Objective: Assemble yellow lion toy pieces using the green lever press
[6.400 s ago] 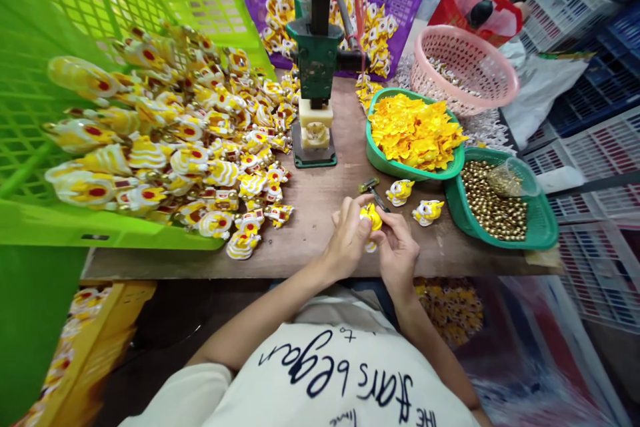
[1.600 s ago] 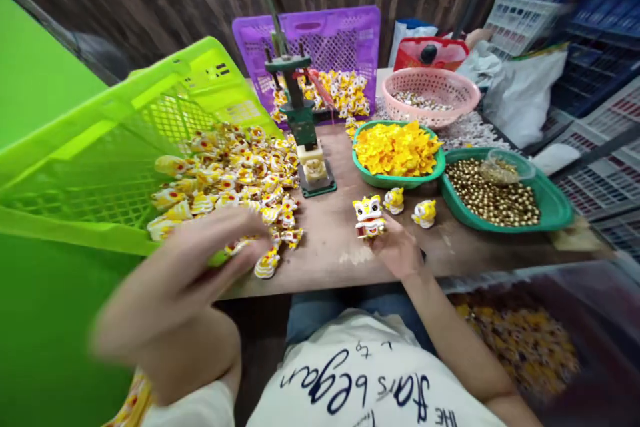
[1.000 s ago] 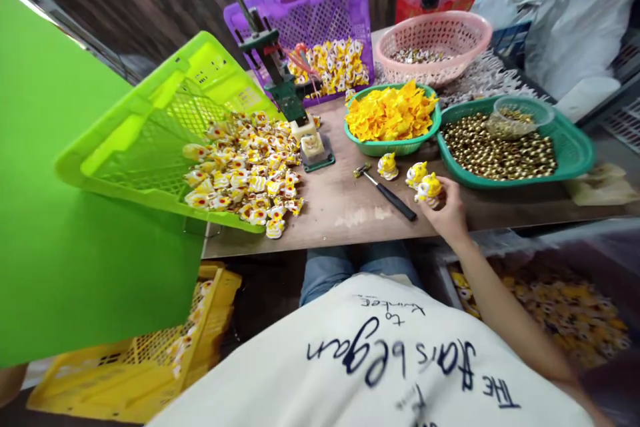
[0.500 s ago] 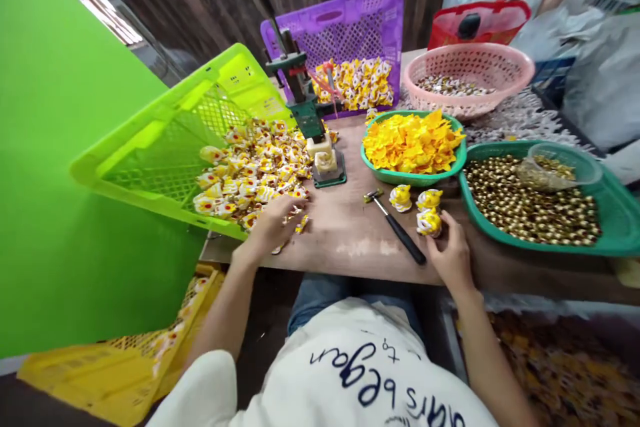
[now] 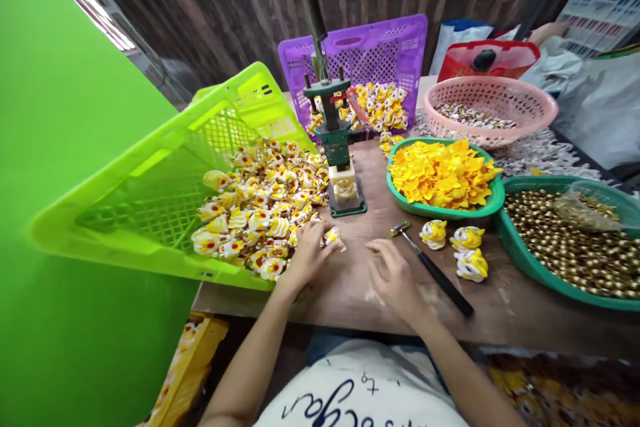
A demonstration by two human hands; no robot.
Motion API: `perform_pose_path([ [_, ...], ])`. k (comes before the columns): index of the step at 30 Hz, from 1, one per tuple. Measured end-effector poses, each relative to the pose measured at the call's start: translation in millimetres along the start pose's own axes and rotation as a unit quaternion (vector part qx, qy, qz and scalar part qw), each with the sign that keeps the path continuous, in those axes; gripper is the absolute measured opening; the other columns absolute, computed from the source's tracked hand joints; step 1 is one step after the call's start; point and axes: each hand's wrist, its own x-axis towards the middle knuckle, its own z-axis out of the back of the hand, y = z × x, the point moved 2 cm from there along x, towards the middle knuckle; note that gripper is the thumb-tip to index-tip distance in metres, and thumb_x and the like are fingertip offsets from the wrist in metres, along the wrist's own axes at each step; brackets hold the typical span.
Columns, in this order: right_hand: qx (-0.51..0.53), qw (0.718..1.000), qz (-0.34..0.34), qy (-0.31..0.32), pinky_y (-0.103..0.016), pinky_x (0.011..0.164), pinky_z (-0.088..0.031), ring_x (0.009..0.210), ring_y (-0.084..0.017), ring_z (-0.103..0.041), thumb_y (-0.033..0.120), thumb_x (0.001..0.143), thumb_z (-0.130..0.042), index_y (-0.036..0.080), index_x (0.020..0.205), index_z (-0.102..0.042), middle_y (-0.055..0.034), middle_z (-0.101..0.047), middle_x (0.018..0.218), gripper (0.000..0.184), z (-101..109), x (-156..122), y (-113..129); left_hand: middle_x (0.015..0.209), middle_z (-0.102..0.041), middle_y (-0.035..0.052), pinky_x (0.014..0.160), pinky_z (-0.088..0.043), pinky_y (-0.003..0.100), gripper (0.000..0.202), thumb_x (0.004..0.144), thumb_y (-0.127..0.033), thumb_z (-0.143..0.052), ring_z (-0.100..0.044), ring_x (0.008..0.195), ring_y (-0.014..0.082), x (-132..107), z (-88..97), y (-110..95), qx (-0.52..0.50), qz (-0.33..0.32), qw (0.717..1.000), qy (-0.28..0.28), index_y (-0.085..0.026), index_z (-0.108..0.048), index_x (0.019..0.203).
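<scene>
Before the green hand press [image 5: 336, 147], two hands and one small yellow-and-white piece [image 5: 334, 238]

Under the press, a brown table [image 5: 340, 303] extends to both sides. To the left of the press, a yellow-green crate [image 5: 150, 261] lies with its open side facing the press, and from it a pile of toy parts [image 5: 260, 213] spreads until just beside the press base. Behind the press, a purple crate [image 5: 395, 47] contains more such parts. Well to the right of the press and farther back is a pink basket [image 5: 450, 127]. Also well to the right, but nearer, is a green basin [image 5: 525, 263]; between this basin and the press, a green tray [image 5: 440, 211] is heaped with yellow parts [image 5: 443, 173].

On the near side of the press, slightly left, the left hand [image 5: 311, 247] is at the edge of the pile; whether its fingers grasp something, I cannot tell. Slightly right of the press, the right hand [image 5: 393, 273] is released, with fingers loosely bent above the table. Farther right, a black-handled hammer [image 5: 443, 280] lies with its head toward the press. Beyond it from the press, three figures [image 5: 471, 265] stand near each other. The small piece lies just before the press base, beside the left thumb. Smallest are the golden beads [image 5: 565, 240], inside the basin right of the press.
</scene>
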Motion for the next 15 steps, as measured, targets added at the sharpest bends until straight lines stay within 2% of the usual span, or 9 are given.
perform_pose_path([
  [2, 0.056, 0.997, -0.032, 0.041, -0.045, 0.104, -0.05, 0.12, -0.025, -0.059, 0.023, 0.089, -0.055, 0.025, 0.136, -0.048, -0.0113, -0.059, 0.132, 0.048, -21.5, 10.4, -8.2, 0.098, -0.066, 0.0073, 0.088, -0.046, 0.035, 0.038, 0.099, -0.05, -0.039, -0.059, 0.097, 0.022, 8.4, -12.8, -11.7, -0.119, 0.037, 0.992, -0.024, -0.021, -0.062, 0.108],
  [3, 0.076, 0.995, -0.039, 0.041, -0.047, 0.11, -0.046, 0.127, -0.025, -0.054, 0.025, 0.089, -0.058, 0.025, 0.14, -0.044, -0.0116, -0.055, 0.138, 0.053, -28.4, 14.7, -12.1, 0.094, -0.066, 0.0066, 0.084, -0.047, 0.033, 0.043, 0.1, -0.052, -0.033, -0.059, 0.092, 0.0206, 12.6, -19.4, -18.3, -0.168, 0.047, 0.984, -0.03, -0.02, -0.062, 0.104],
  [5, 0.111, 0.993, -0.049, 0.007, -0.047, 0.116, -0.039, 0.134, -0.026, -0.049, 0.03, 0.089, -0.061, 0.025, 0.141, -0.044, -0.0111, -0.053, 0.14, 0.055, -34.1, 20.6, -20.3, 0.088, -0.064, 0.0061, 0.081, -0.047, 0.032, 0.051, 0.101, -0.054, -0.025, -0.059, 0.087, 0.0193, 23.0, -30.9, -30.7, -0.221, 0.049, 0.974, -0.028, -0.019, -0.061, 0.094],
  [8, 0.158, 0.98, -0.084, -0.081, -0.044, 0.11, -0.045, 0.126, -0.027, -0.055, 0.037, 0.088, -0.064, 0.024, 0.134, -0.052, -0.0106, -0.06, 0.131, 0.049, -27.3, 17.8, -32.6, 0.081, -0.062, 0.0064, 0.08, -0.047, 0.033, 0.056, 0.101, -0.055, -0.021, -0.058, 0.083, 0.0199, 50.3, -45.5, -44.7, -0.218, 0.037, 0.975, 0.002, -0.018, -0.058, 0.079],
  [10, 0.17, 0.969, -0.108, -0.146, -0.044, 0.105, -0.048, 0.12, -0.027, -0.058, 0.039, 0.087, -0.064, 0.023, 0.132, -0.053, -0.0116, -0.061, 0.128, 0.049, -18.3, 6.3, -39.2, 0.08, -0.062, 0.007, 0.08, -0.048, 0.035, 0.052, 0.102, -0.05, -0.023, -0.059, 0.082, 0.0206, 79.7, -55.4, -53.5, -0.204, 0.036, 0.978, -0.01, -0.019, -0.056, 0.075],
  [12, 0.163, 0.96, -0.121, -0.191, -0.044, 0.101, -0.05, 0.115, -0.027, -0.06, 0.039, 0.087, -0.063, 0.022, 0.132, -0.053, -0.0123, -0.061, 0.126, 0.049, -10.4, -10.7, -43.5, 0.084, -0.064, 0.0082, 0.084, -0.048, 0.035, 0.04, 0.101, -0.041, -0.031, -0.061, 0.086, 0.0218, 117.5, -65.7, -64.3, -0.192, 0.045, 0.979, -0.053, -0.019, -0.056, 0.079],
  [15, 0.146, 0.963, -0.12, -0.192, -0.041, 0.094, -0.053, 0.106, -0.025, -0.062, 0.035, 0.087, -0.062, 0.022, 0.128, -0.053, -0.0113, -0.062, 0.119, 0.044, -4.7, -37.0, -47.6, 0.105, -0.066, 0.0125, 0.097, -0.045, 0.038, 0.014, 0.092, -0.024, -0.048, -0.06, 0.107, 0.0261, 181.3, -77.6, -79.7, -0.172, 0.079, 0.975, -0.116, -0.018, -0.06, 0.097],
])
